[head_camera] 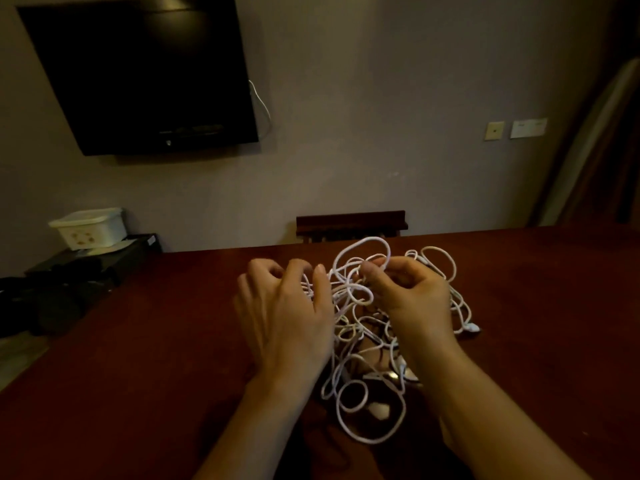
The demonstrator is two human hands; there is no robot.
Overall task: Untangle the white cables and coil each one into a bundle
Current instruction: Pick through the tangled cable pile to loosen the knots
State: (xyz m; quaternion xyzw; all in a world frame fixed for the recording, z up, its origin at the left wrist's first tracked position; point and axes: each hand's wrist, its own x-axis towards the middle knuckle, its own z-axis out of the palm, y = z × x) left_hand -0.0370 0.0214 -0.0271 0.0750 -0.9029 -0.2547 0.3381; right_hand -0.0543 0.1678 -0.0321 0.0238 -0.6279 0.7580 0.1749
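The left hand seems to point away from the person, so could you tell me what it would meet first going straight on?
Probably the tangled white cables: the left hand already has its fingertips at the pile's left edge. Depth is unclear, so it might pass just above the dark red table.

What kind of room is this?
Probably a hotel room or bedroom: a dark TV mounted on the wall, wall plates, and a dark red table where the cables lie.
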